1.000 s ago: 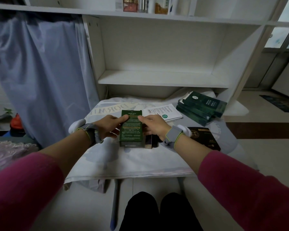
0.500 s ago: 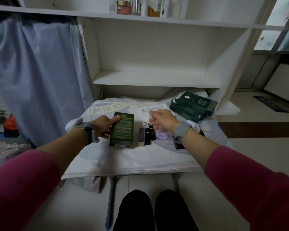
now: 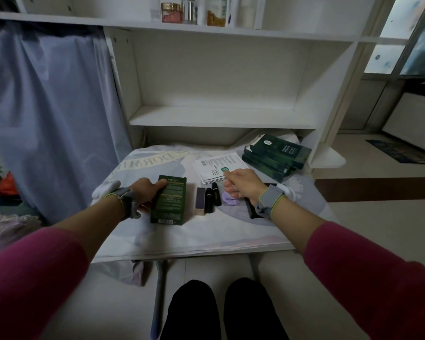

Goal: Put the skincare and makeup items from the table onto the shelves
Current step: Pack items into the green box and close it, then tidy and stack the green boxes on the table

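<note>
A green box (image 3: 169,201) lies on the cloth-covered table (image 3: 206,231), and my left hand (image 3: 145,193) grips its left edge. My right hand (image 3: 241,184) hovers over the near corner of the white sachets (image 3: 216,166), fingers loosely curled, holding nothing. Between the hands lie a purple-topped stick (image 3: 200,201), two black lipstick tubes (image 3: 212,200) and a lilac puff (image 3: 228,199). A stack of dark green packets (image 3: 277,155) sits at the table's far right. A black box (image 3: 252,212) is mostly hidden under my right wrist.
The white shelf unit (image 3: 221,116) stands behind the table; its middle shelf is bare. Jars and bottles (image 3: 189,12) stand on the top shelf. A blue curtain (image 3: 52,106) hangs at the left. My dark-trousered knees (image 3: 221,307) are below the table edge.
My right hand let go of the green box and moved right and forward to the white sachets. The left hand stays on the box, which now lies a little further left.
</note>
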Available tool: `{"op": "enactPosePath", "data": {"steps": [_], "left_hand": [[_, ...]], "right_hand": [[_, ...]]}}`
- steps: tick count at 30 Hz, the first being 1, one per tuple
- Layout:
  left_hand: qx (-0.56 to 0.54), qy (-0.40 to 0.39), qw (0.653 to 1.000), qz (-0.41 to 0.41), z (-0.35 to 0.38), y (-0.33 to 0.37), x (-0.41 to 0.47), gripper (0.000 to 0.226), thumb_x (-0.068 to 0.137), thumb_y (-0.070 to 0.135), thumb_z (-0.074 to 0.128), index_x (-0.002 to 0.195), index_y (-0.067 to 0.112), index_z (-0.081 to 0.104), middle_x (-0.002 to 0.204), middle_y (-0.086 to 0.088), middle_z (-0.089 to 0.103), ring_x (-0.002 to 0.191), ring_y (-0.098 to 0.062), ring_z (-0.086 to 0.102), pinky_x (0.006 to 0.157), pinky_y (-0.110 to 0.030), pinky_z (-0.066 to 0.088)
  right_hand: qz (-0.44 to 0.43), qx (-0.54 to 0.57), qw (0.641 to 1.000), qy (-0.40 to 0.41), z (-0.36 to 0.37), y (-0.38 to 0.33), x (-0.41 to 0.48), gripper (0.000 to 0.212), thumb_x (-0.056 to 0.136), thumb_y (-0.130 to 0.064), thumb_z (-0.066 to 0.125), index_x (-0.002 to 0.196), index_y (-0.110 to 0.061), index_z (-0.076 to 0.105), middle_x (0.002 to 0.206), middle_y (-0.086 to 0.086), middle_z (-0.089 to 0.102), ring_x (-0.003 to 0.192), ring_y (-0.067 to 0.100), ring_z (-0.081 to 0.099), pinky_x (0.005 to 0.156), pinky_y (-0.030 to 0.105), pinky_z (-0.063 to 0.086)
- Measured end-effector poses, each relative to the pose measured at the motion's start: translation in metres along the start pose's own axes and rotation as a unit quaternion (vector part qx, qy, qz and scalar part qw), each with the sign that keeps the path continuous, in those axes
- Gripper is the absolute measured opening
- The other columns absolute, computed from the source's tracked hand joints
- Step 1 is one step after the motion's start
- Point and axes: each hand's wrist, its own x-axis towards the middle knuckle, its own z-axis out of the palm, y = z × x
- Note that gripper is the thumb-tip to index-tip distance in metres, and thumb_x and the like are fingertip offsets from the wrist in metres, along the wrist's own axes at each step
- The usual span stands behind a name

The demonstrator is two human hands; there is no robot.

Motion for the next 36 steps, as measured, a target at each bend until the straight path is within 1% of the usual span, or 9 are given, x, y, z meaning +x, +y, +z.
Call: {"op": "enactPosePath", "data": {"steps": [6, 12, 19, 22, 24, 27, 31, 34, 36], "left_hand": [[0.131, 0.052, 0.989, 0.038, -0.003, 0.016, 0.003, 0.052, 0.095, 0.051, 0.045, 0.104, 0.003, 0.059, 0.100, -0.014, 0.065, 0.079, -0.029, 0.063, 0.079, -0.038, 0.054], [0.149, 0.147, 0.966, 0.150, 0.014, 0.057, 0.008, 0.039, 0.097, 0.034, 0.047, 0.103, 0.000, 0.063, 0.101, -0.019, 0.065, 0.095, -0.035, 0.060, 0.081, -0.037, 0.044], [0.103, 0.090, 0.976, 0.171, 0.036, 0.089, 0.026, 0.028, 0.093, 0.037, 0.054, 0.084, 0.011, 0.061, 0.083, -0.009, 0.062, 0.092, -0.034, 0.061, 0.073, -0.032, 0.043], [0.073, 0.066, 0.982, 0.163, 0.046, 0.098, 0.036, 0.025, 0.091, 0.034, 0.057, 0.087, 0.009, 0.062, 0.087, -0.014, 0.064, 0.094, -0.037, 0.064, 0.081, -0.040, 0.055], [0.063, 0.049, 0.984, 0.158, 0.051, 0.103, 0.043, 0.025, 0.091, 0.029, 0.057, 0.085, 0.006, 0.063, 0.085, -0.019, 0.065, 0.085, -0.038, 0.067, 0.076, -0.044, 0.057], [0.045, 0.024, 0.990, 0.135, 0.060, 0.106, 0.055, 0.024, 0.092, 0.023, 0.057, 0.086, 0.000, 0.063, 0.083, -0.020, 0.061, 0.074, -0.033, 0.062, 0.073, -0.046, 0.057], [0.048, 0.001, 0.994, 0.095, 0.070, 0.106, 0.070, 0.025, 0.093, 0.019, 0.053, 0.100, -0.004, 0.062, 0.091, -0.019, 0.061, 0.081, -0.030, 0.061, 0.084, -0.049, 0.056], [0.034, 0.005, 0.996, 0.078, 0.075, 0.105, 0.076, 0.016, 0.092, 0.016, 0.052, 0.095, 0.001, 0.058, 0.093, -0.020, 0.062, 0.081, -0.031, 0.062, 0.084, -0.050, 0.056], [0.010, 0.014, 0.997, 0.073, 0.075, 0.104, 0.082, 0.015, 0.091, 0.014, 0.052, 0.094, 0.001, 0.058, 0.093, -0.020, 0.063, 0.081, -0.032, 0.063, 0.082, -0.050, 0.057]], "right_hand": [[0.004, 0.001, 1.000, 0.005, -0.002, 0.003, 0.004, 0.015, 0.096, -0.019, 0.056, 0.091, -0.007, 0.049, 0.070, 0.009, 0.049, 0.051, 0.015, 0.037, 0.043, 0.020, 0.029], [-0.010, -0.035, 0.999, 0.016, -0.011, -0.005, 0.017, 0.017, 0.096, -0.024, 0.055, 0.092, -0.007, 0.056, 0.075, 0.005, 0.057, 0.058, 0.013, 0.051, 0.049, 0.022, 0.042], [-0.024, -0.075, 0.996, 0.041, -0.029, -0.010, 0.042, 0.021, 0.095, -0.024, 0.057, 0.089, -0.005, 0.061, 0.078, 0.007, 0.059, 0.062, 0.011, 0.048, 0.054, 0.021, 0.040], [-0.061, -0.142, 0.986, 0.062, -0.039, -0.009, 0.053, 0.042, 0.094, -0.020, 0.058, 0.105, 0.021, 0.057, 0.102, 0.037, 0.060, 0.079, 0.030, 0.059, 0.066, 0.029, 0.045], [-0.059, -0.160, 0.983, 0.067, -0.044, -0.007, 0.061, 0.045, 0.092, -0.021, 0.060, 0.116, 0.016, 0.056, 0.123, 0.029, 0.058, 0.108, 0.036, 0.059, 0.085, 0.033, 0.046], [-0.043, -0.188, 0.979, 0.057, -0.049, -0.009, 0.071, 0.032, 0.091, -0.028, 0.062, 0.116, -0.010, 0.056, 0.111, -0.001, 0.054, 0.102, 0.015, 0.055, 0.086, 0.026, 0.043], [-0.035, -0.206, 0.977, 0.039, -0.052, -0.010, 0.080, 0.047, 0.094, -0.021, 0.058, 0.132, 0.004, 0.047, 0.130, 0.014, 0.053, 0.123, 0.028, 0.050, 0.097, 0.033, 0.041], [-0.030, -0.209, 0.977, 0.035, -0.053, -0.009, 0.089, 0.033, 0.094, -0.017, 0.058, 0.121, 0.001, 0.053, 0.108, 0.005, 0.054, 0.106, 0.024, 0.055, 0.078, 0.022, 0.042], [-0.025, -0.219, 0.975, 0.035, -0.051, -0.008, 0.092, 0.012, 0.093, -0.017, 0.059, 0.085, -0.013, 0.052, 0.081, -0.004, 0.047, 0.072, 0.012, 0.048, 0.052, 0.011, 0.037]]}}
